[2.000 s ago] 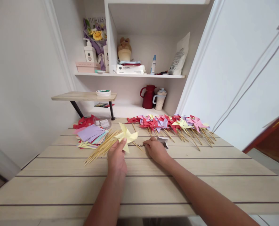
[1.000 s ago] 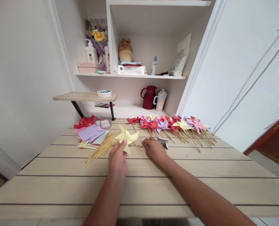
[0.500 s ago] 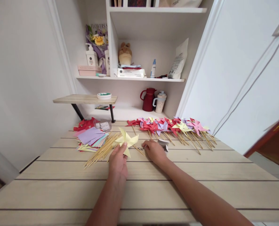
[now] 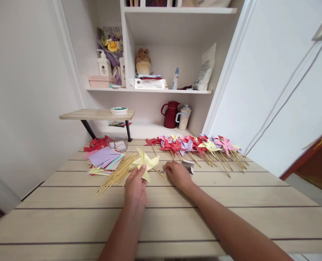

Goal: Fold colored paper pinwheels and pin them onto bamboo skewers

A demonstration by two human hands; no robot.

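holding yellow pinwheel [image 4: 147,161] near thin sticks [image 4: 117,174]

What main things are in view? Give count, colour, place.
Table: 1, beige, foreground
Loose pinwheel: 1, pale yellow, centre
Stick pinwheels: many, multicoloured, table right
Loose sticks: many, tan, table left
Paper sheets: many, multicoloured, table left
Metal bits: several, silvery, centre
Small box: 1, grey, centre
Stand: 1, tan, back left
Tub: 1, white, on stand
Jug: 1, maroon, back centre
Mug: 1, cream, beside jug
Plush toy: 1, brown, shelf
Spray bottle: 1, blue-white, shelf
Left hand: 1, bare, holding loose pinwheel
Right hand: 1, bare, by metal bits
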